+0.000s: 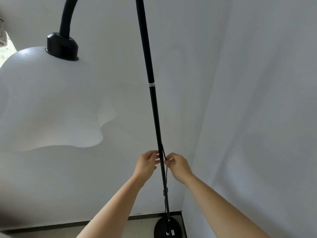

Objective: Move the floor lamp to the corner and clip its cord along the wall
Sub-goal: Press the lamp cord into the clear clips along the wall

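A black floor lamp stands in the room corner, its thin pole (155, 114) rising from a round black base (167, 228) on the floor. Its curved neck carries a wavy white shade (51, 100) at the left. A thin black cord (166, 176) runs down beside the pole, past a small black clip (165, 192) on the pole lower down. My left hand (147, 164) touches the pole from the left at mid height. My right hand (178, 166) pinches the cord just right of the pole.
Two white walls meet in a corner (202, 134) right of the pole. A dark baseboard (106, 220) runs along the floor at the left wall. A window edge shows at the far left.
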